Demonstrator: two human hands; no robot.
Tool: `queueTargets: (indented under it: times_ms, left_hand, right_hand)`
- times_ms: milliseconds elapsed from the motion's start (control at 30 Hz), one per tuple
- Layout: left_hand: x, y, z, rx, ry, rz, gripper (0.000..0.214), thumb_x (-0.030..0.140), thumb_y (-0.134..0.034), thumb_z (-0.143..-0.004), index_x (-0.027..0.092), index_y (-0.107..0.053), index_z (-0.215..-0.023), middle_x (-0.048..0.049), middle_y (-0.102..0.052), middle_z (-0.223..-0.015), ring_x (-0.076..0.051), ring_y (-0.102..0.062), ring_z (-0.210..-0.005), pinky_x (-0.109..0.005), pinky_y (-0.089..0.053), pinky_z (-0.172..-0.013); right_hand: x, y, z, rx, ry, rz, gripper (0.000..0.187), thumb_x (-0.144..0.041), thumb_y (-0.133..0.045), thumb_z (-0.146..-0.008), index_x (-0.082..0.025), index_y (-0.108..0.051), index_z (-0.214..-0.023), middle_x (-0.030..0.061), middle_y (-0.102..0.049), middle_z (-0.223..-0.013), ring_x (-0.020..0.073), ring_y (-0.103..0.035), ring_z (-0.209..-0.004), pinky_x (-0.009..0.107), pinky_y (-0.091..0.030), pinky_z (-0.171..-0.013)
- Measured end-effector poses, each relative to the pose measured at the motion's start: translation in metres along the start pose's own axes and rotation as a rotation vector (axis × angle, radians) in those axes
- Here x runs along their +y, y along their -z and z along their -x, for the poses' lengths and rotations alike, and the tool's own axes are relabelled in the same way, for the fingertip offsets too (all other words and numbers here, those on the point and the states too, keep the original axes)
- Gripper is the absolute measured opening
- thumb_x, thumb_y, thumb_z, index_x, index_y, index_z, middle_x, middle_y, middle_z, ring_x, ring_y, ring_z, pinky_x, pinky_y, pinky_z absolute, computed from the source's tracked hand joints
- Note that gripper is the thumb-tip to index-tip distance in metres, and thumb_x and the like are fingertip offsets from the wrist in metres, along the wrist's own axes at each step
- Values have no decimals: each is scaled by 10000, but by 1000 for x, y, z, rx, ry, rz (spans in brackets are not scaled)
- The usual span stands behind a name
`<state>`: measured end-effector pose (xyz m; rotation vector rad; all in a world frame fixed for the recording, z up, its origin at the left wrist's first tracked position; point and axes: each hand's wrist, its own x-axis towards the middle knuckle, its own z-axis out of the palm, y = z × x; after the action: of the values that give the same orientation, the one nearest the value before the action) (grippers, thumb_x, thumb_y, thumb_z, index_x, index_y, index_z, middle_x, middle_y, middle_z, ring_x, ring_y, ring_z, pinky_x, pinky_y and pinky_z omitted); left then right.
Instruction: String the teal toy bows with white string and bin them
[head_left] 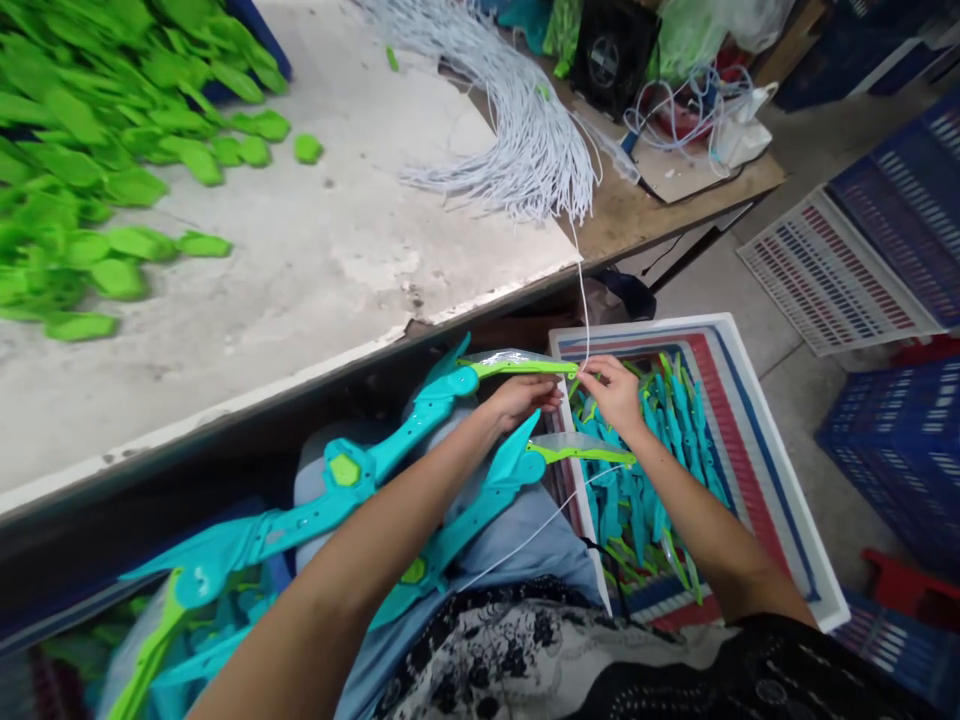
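A teal toy bow (420, 425) with lime-green end pieces lies slanting across my lap. My left hand (525, 397) is closed at its right green end piece, fingers curled against the underside. At the tip of that piece, my right hand (611, 392) pinches a thin white cord (584, 300), which runs up to the bundle on the table. My fingers hide part of the tip. Below my left forearm rests a second teal toy bow (502, 475), with a white string (525, 540) hanging from its green tip.
Loose green plastic pieces (82, 150) pile at the table's left. A bundle of white cords (517, 130) lies at its far edge, near a soldering-iron-like tool (619, 155) and a black fan (611, 55). A white crate (780, 480) of teal bows stands right; blue crates (900, 450) are beyond.
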<state>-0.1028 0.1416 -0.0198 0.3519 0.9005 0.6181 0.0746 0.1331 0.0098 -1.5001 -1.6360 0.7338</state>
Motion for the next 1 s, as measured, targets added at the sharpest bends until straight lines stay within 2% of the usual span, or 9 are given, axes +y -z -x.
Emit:
queueTargets:
  times_ms: [200, 433, 533, 667, 800, 900, 1000]
  left_hand:
    - [-1, -11, -10, -22, 20, 11, 89, 65, -637, -845, 70, -673, -764, -64, -694, -695, -116, -652, -587, -252, -535, -654]
    - [-5, -9, -16, -48, 20, 27, 139, 71, -603, -869, 68, -683, -756, -75, -703, -721, -108, -650, -613, -246, -534, -685]
    - [-5, -10, -15, -67, 15, 42, 152, 59, -583, -877, 68, -686, -766, -72, -704, -718, -108, -655, -618, -237, -535, -670]
    - [-5, -11, -17, -100, -5, 66, 67, 107, -659, -848, 77, -681, -792, -68, -708, -717, -110, -660, -636, -239, -539, -687]
    - [-5, -16, -21, -60, -12, 25, 117, 139, -677, -841, 81, -652, -743, -48, -674, -620, -96, -634, -578, -217, -527, -642]
    - [-3, -16, -11, 47, -22, -124, 174, 130, -614, -855, 96, -626, -685, -40, -657, -580, -91, -604, -520, -214, -512, -588]
    - [2, -1, 26, 139, -119, -251, 175, 149, -603, -807, 129, -598, -633, -49, -698, -653, -109, -620, -563, -223, -519, -586]
  right_hand:
    - [7, -1, -3, -35, 103, 66, 139, -301, -620, -815, -211, -698, -745, 56, -683, -895, 203, -628, -886, 350, -510, -803]
    - [14, -1, -5, -96, 75, 44, 140, -298, -617, -825, -208, -701, -760, 54, -691, -923, 198, -641, -899, 346, -520, -816]
    - [15, -2, -5, -89, 118, 86, 144, -303, -614, -835, -209, -707, -777, 61, -695, -936, 204, -644, -909, 360, -522, -839]
    - [14, -4, -4, -111, 198, 144, 147, -306, -587, -866, -226, -705, -829, 65, -706, -1025, 215, -644, -980, 392, -512, -906]
    - [15, -6, -5, -155, 228, 171, 159, -352, -596, -869, -219, -679, -893, 77, -700, -1063, 229, -634, -1029, 401, -501, -941]
    - [18, -6, -4, -163, 182, 223, 252, -358, -614, -846, -213, -642, -1049, 80, -696, -1039, 230, -638, -974, 382, -521, -876]
    - [21, -3, -2, -176, 137, 229, 524, -338, -619, -828, -223, -496, -1325, 67, -691, -1064, 210, -641, -902, 360, -531, -832]
